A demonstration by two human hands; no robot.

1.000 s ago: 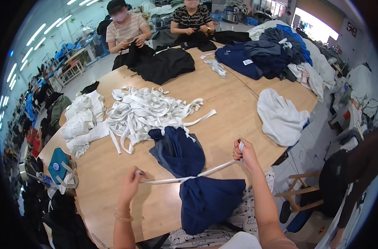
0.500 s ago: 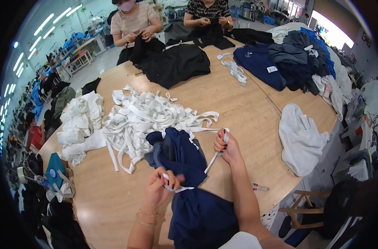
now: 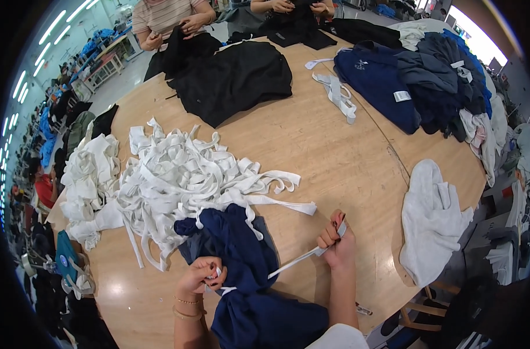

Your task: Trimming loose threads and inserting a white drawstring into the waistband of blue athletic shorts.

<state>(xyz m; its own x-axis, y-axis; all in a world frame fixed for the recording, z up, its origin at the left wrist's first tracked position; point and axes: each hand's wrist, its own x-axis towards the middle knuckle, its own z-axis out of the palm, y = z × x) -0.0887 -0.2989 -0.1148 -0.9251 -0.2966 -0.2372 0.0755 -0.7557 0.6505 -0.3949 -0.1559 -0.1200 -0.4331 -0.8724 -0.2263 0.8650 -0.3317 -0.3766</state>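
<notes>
A bundle of navy fabric [image 3: 233, 244] lies in front of me, gathered at a narrow waist, with a wider navy part [image 3: 265, 323] below it. A white fabric strip [image 3: 293, 262] runs from that waist, pulled straight, up to my right hand [image 3: 338, 243], which is closed on its end. On the other side my left hand [image 3: 202, 276] is closed around another white end of the strip, close beside the gathered waist. How the strip crosses at the waist is partly hidden. A large tangle of white strips [image 3: 172, 168] touches the bundle's far side.
Folded white pieces [image 3: 90, 180] and a teal object [image 3: 67, 259] are at the left. Black garments [image 3: 230, 81] lie at the far side near two people. A heap of navy and grey garments [image 3: 381, 87] and a white cloth [image 3: 431, 227] lie on the right.
My right hand has moved outward to the right, and its strip is stretched longer and straighter. My left hand's fingers have closed around the other end. The view has tilted down.
</notes>
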